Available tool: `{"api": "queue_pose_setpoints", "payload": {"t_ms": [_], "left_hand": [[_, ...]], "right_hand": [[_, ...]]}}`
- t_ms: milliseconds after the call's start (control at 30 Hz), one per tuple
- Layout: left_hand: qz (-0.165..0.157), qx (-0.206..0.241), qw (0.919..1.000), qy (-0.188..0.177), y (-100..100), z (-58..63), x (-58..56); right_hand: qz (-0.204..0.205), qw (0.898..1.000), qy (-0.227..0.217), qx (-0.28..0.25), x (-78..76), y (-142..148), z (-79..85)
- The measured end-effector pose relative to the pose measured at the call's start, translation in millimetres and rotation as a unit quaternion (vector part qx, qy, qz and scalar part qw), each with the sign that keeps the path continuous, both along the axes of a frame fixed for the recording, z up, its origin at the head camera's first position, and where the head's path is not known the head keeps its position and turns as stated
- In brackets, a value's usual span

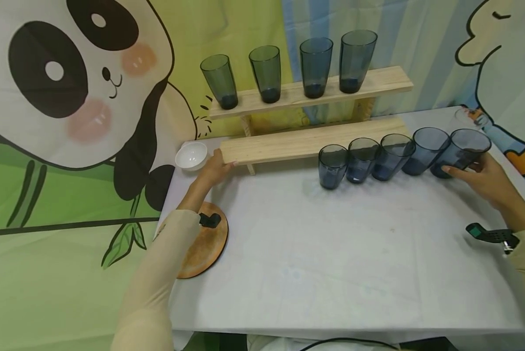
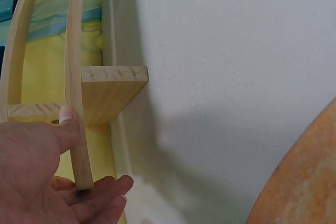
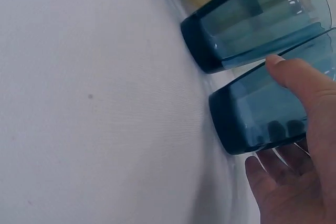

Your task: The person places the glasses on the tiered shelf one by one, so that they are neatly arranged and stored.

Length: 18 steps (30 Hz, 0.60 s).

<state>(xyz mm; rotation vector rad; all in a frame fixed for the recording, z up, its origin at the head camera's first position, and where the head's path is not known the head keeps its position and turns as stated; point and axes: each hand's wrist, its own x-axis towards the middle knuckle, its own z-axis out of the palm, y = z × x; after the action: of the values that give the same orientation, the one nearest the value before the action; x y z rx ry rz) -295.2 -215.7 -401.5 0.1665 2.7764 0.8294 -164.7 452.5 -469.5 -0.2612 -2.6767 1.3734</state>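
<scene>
My left hand [image 1: 215, 169] holds the left end of the two-tier wooden shelf's lower board [image 1: 297, 142]. In the left wrist view the thumb [image 2: 66, 115] lies on the board and the other fingers reach round its end. At the right of the table my right hand [image 1: 486, 178] grips a blue drinking glass [image 1: 457, 153], the rightmost in a row. Its thumb [image 3: 294, 74] is on the near side, with fingertips showing through the glass. Several matching glasses [image 1: 390, 158] stand upright to its left, in front of the shelf.
On the upper board [image 1: 291, 95] stand several more tinted glasses [image 1: 315, 68]. A small white bowl [image 1: 191, 156] sits left of the shelf. A round wooden board [image 1: 207, 248] lies partly under my left forearm. Behind the right glasses is a clear object [image 1: 464, 116].
</scene>
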Motion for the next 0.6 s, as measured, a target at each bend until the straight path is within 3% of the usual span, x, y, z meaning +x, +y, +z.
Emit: {"api": "queue_pose_setpoints", "payload": {"t_ms": [300,600], "left_hand": [[0.005,0.007,0.9999,-0.008,-2.2,1.9,1.4],[0.0,0.014,0.9999,-0.005,-0.2,1.8,0.7]], "right_hand": [[-0.029,0.999,-0.025,0.022,0.0,-3.2,-4.4],[-0.047,0.993,-0.08,0.077,12.7,0.9,7.3]]}}
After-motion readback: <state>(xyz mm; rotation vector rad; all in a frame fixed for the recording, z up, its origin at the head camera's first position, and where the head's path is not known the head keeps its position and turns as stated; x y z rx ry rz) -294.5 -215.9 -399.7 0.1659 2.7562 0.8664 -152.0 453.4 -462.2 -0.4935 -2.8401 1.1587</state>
